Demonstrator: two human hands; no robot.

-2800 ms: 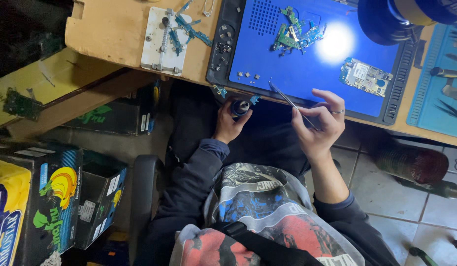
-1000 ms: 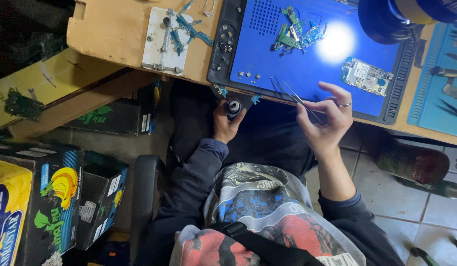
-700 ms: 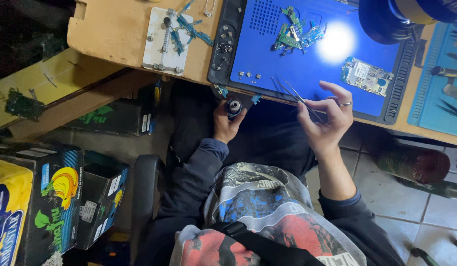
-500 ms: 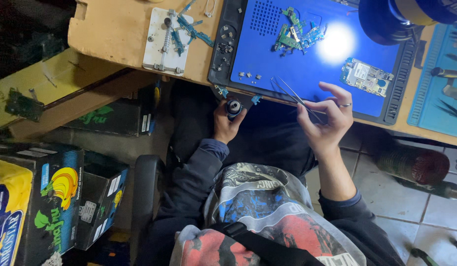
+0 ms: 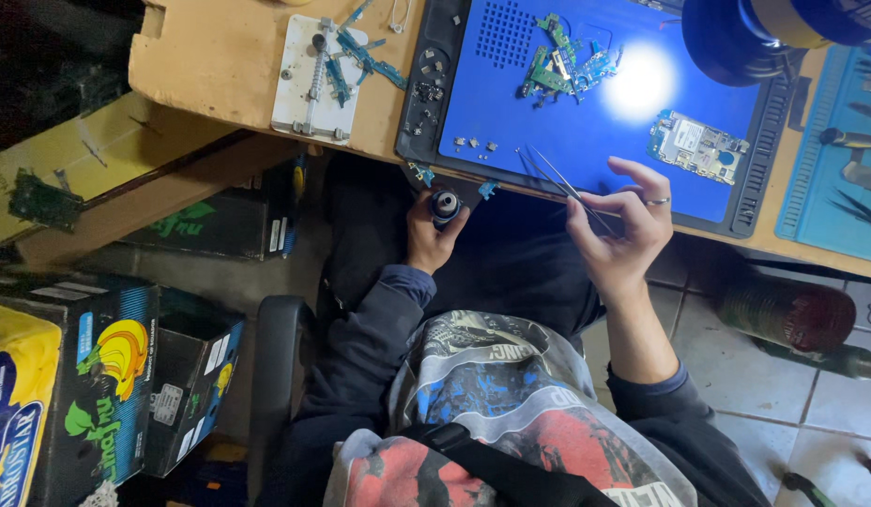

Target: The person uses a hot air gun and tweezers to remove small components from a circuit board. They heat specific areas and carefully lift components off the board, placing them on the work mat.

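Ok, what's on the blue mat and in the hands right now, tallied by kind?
Tweezers in the right hand: 1
Small black cylindrical part in the left hand: 1
Separate circuit board on the blue mat: 1
Heap of green board pieces: 1
Total: 4

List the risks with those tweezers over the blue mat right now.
1. The tweezers in the right hand point toward the small loose parts on the blue mat; a slip could scatter them.
2. The left hand holds a small dark round part past the desk edge, over the lap; it could drop.
3. The lamp glare may hide fine detail.
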